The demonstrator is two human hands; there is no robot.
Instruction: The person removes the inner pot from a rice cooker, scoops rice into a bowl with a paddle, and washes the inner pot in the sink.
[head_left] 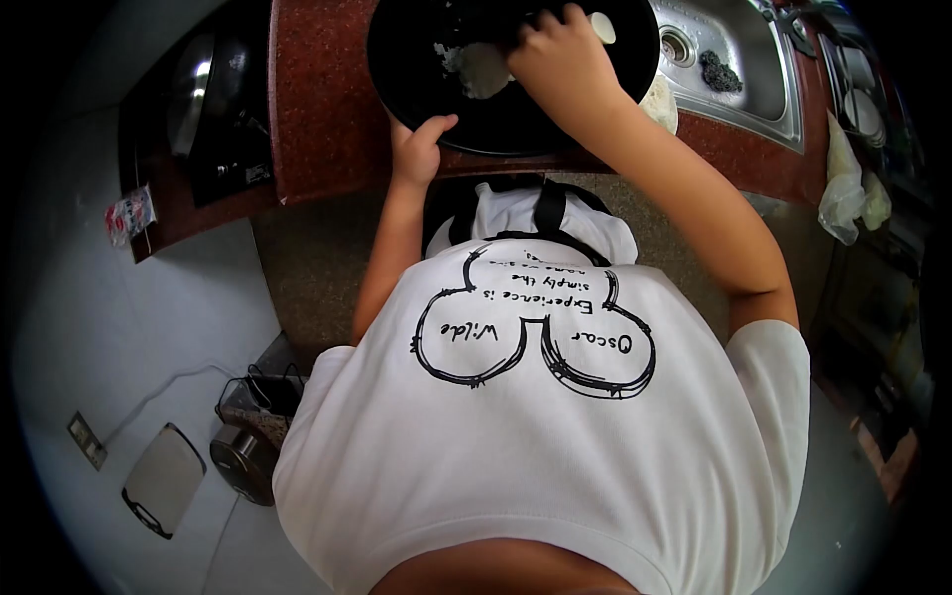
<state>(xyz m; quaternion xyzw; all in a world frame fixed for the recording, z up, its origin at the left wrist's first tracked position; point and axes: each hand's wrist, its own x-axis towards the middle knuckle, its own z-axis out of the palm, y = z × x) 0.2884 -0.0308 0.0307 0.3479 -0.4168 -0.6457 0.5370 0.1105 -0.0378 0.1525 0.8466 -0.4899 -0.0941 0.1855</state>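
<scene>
A wide, round black pan (416,79) sits at the counter's front edge. My left hand (418,151) grips its near left rim, thumb over the edge and fingers out of sight beneath. Inside the pan is a flat white, dough-like patch (484,71) with powdery white bits around its left side. My right hand (567,64) reaches into the pan just right of this patch, fingers curled downward; what they hold or press is hidden. A small smooth white round piece (602,28) lies near the pan's right wall, beside my right hand.
Right of the pan, a pale rounded thing (659,105) is partly hidden. Beyond it is a steel sink (759,104) with a dark scrubber (720,72). A plastic bag (841,188) hangs at far right. The red countertop (322,99) extends left toward a black stove (233,129).
</scene>
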